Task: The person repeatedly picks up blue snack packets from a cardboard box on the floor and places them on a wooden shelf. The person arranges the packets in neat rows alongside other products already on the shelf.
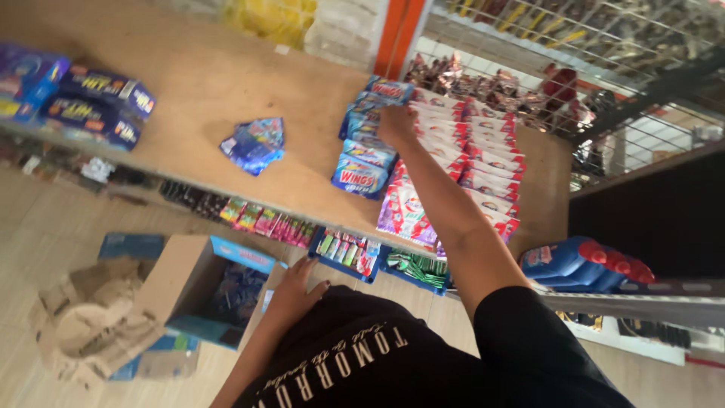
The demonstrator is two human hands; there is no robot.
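One row of blue-and-white flat sachet packs (pixel 365 143) lies on the wooden shelf (pixel 204 83), long axis running away from the person. The right hand (pixel 396 123) rests on the row's far part, fingers curled; hold uncertain. Red-and-white sachet rows (pixel 483 162) lie just beside. The left hand (pixel 296 291), grip open, rests low on the open cardboard box (pixel 198 287).

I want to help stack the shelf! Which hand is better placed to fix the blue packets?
Probably the right hand: it already rests on the row of blue packets on the wooden shelf. The left hand is down at the open cardboard box.
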